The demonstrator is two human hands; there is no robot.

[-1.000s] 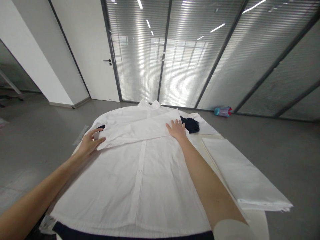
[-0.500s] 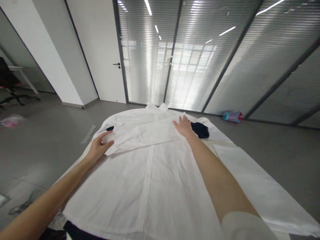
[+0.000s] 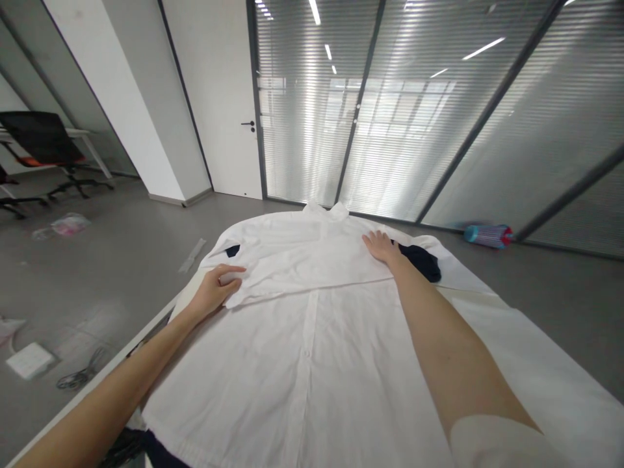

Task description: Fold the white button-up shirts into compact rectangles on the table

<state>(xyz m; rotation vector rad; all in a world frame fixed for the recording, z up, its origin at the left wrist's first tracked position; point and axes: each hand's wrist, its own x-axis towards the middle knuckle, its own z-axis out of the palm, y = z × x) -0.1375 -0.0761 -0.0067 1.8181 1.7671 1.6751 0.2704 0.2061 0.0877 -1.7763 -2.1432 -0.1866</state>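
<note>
A white button-up shirt point(image 3: 263, 364) lies front up, with its collar point(image 3: 325, 211) at the far end and its button strip running towards me. One sleeve point(image 3: 302, 263) is folded across the chest. At that sleeve's cuff end, on the left, my left hand point(image 3: 214, 290) rests with thumb and forefinger apart, touching the fabric. Flat on the right part of the folded sleeve lies my right hand point(image 3: 383, 246), fingers stretched out. Dark navy cloth point(image 3: 418, 261) shows beside my right wrist, and a small dark patch point(image 3: 233, 251) peeks out at the left shoulder.
Beneath the shirt is a pale table, with more white cloth point(image 3: 541, 357) to the right. On the floor are a striped bundle point(image 3: 489, 236), a white box point(image 3: 32, 361), a coiled cable point(image 3: 80, 377) and a plastic bag point(image 3: 71, 225). An office chair point(image 3: 43, 143) stands at far left.
The view has turned a little left, so everything sits further right in the picture. My hands stay at the two ends of the folded sleeve, which looks much the same.
</note>
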